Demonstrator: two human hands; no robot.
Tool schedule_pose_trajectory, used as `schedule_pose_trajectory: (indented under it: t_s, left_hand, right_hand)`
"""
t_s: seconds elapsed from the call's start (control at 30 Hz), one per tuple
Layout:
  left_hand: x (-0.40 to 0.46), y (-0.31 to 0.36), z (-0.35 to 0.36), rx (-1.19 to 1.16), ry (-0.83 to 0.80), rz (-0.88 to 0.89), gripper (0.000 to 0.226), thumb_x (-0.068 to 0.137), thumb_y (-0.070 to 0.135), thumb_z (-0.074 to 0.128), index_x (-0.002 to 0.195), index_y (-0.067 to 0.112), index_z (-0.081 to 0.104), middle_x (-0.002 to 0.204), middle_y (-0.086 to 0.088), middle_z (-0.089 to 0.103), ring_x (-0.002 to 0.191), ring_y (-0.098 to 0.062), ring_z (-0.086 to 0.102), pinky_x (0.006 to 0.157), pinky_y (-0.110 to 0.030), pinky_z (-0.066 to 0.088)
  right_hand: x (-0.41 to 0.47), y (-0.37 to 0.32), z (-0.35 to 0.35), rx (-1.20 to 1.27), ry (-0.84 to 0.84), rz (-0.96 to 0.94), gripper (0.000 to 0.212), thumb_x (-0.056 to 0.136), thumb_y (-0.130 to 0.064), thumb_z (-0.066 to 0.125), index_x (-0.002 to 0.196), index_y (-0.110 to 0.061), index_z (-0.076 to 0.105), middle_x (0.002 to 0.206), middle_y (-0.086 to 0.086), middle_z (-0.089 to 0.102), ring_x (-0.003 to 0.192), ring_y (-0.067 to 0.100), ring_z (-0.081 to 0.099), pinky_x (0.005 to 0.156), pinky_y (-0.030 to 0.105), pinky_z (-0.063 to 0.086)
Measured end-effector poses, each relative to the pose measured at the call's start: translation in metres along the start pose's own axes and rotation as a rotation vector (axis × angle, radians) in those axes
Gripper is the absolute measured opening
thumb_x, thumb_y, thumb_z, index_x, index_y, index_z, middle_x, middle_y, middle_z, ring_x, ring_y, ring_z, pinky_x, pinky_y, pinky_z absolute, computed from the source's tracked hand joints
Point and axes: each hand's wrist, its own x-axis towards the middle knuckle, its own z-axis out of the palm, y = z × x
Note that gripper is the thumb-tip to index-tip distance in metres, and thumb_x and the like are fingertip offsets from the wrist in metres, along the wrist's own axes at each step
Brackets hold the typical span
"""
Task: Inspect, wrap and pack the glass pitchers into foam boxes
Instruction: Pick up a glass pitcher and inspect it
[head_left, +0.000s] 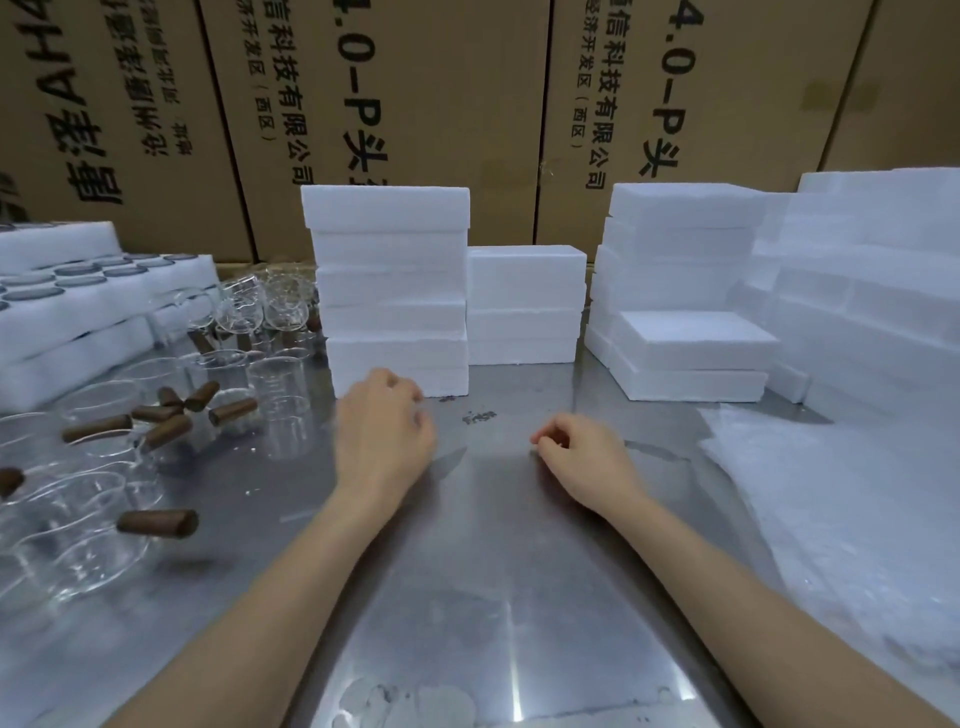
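Note:
Several clear glass pitchers (104, 457) with brown wooden handles crowd the left of the steel table (498, 561). Stacks of white foam boxes (392, 291) stand at the back centre, with a lower stack (524, 306) beside them and more stacks (680, 291) to the right. A pile of thin white foam wrap sheets (841, 509) lies on the right. My left hand (384, 431) hovers just in front of the tall foam stack, fingers loosely curled, holding nothing. My right hand (582, 462) rests over the table's middle with fingers curled and nothing in it.
Foam trays (93, 301) holding round dark-rimmed pieces sit at the far left. Brown cardboard cartons (441, 104) with printed text wall off the back. Small dark crumbs (478, 415) lie on the steel between the hands.

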Motion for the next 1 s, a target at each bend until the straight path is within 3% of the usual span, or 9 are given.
schedule_pose_trajectory:
  t_s: [0.03,0.1,0.17,0.23,0.33,0.43,0.6,0.8,1.0]
  left_hand:
    - [0.005,-0.009,-0.002,0.083,-0.026,-0.076,0.027,0.085,0.020,0.057,0.109,0.011,0.066,0.127,-0.013,0.051,0.122,-0.033,0.044,0.109,-0.047,0.025]
    - [0.015,-0.024,-0.003,0.238,-0.190,-0.207,0.038,0.086,0.028,0.057,0.120,0.011,0.059,0.151,-0.018,0.026,0.143,-0.034,0.015,0.116,-0.053,0.000]
    - [0.025,-0.034,-0.004,0.387,-0.376,-0.295,0.045,0.088,0.034,0.053,0.127,0.012,0.055,0.159,-0.020,0.000,0.146,-0.036,-0.005,0.115,-0.053,-0.008]
    - [0.037,-0.044,-0.005,0.466,-0.474,-0.346,0.049,0.090,0.037,0.050,0.131,0.012,0.055,0.159,-0.020,-0.008,0.146,-0.038,-0.010,0.115,-0.054,-0.009]
    - [0.046,-0.054,-0.008,0.523,-0.489,-0.330,0.049,0.091,0.040,0.050,0.131,0.013,0.055,0.158,-0.019,0.007,0.146,-0.037,0.002,0.115,-0.054,-0.005]
    - [0.047,-0.058,-0.011,0.522,-0.401,-0.304,0.044,0.088,0.035,0.054,0.125,0.012,0.056,0.145,-0.015,0.027,0.138,-0.036,0.022,0.117,-0.051,0.003]
    - [0.050,-0.061,-0.023,0.469,-0.342,-0.257,0.050,0.081,0.037,0.065,0.121,0.009,0.053,0.126,-0.014,0.038,0.121,-0.036,0.044,0.109,-0.043,0.025]
    - [0.036,-0.055,-0.023,0.474,-0.341,-0.160,0.053,0.086,0.031,0.058,0.131,0.011,0.040,0.133,-0.013,0.035,0.125,-0.037,0.040,0.107,-0.040,0.028]
    - [0.009,-0.029,-0.029,0.485,-0.364,-0.034,0.052,0.088,0.036,0.052,0.133,0.014,0.040,0.136,-0.011,0.034,0.125,-0.035,0.039,0.106,-0.038,0.028]
  right_hand:
    - [0.000,0.000,0.000,-0.001,0.001,-0.003,0.015,0.089,-0.021,0.051,0.087,-0.027,0.065,0.093,-0.006,0.064,0.093,0.015,0.057,0.076,0.028,0.043]
    - [0.002,0.002,0.001,-0.005,-0.005,-0.006,0.015,0.088,-0.021,0.051,0.088,-0.027,0.066,0.095,-0.006,0.065,0.094,0.015,0.057,0.075,0.027,0.042]
    - [0.003,0.002,0.001,-0.004,-0.010,-0.005,0.016,0.088,-0.021,0.051,0.089,-0.027,0.066,0.097,-0.006,0.066,0.095,0.015,0.056,0.076,0.028,0.043]
    - [0.003,0.003,0.001,-0.003,-0.015,0.003,0.015,0.088,-0.022,0.051,0.086,-0.030,0.064,0.096,-0.008,0.065,0.093,0.013,0.056,0.075,0.028,0.043]
    - [0.003,0.003,0.000,-0.002,-0.024,0.002,0.016,0.088,-0.022,0.051,0.082,-0.032,0.061,0.092,-0.010,0.063,0.093,0.013,0.056,0.075,0.028,0.043]
    - [0.003,0.003,0.000,0.003,-0.031,0.001,0.016,0.089,-0.022,0.051,0.083,-0.032,0.062,0.093,-0.010,0.063,0.094,0.013,0.055,0.075,0.028,0.043]
    - [0.003,0.003,0.000,0.004,-0.035,0.003,0.017,0.088,-0.023,0.051,0.081,-0.034,0.060,0.091,-0.011,0.062,0.094,0.012,0.055,0.075,0.029,0.044]
    - [0.004,0.004,0.001,0.017,-0.032,0.007,0.018,0.088,-0.024,0.051,0.078,-0.035,0.060,0.089,-0.013,0.062,0.092,0.011,0.055,0.074,0.028,0.043]
    - [0.003,0.005,0.000,0.034,-0.041,0.022,0.017,0.088,-0.025,0.051,0.077,-0.035,0.059,0.087,-0.013,0.062,0.088,0.010,0.054,0.069,0.027,0.039]
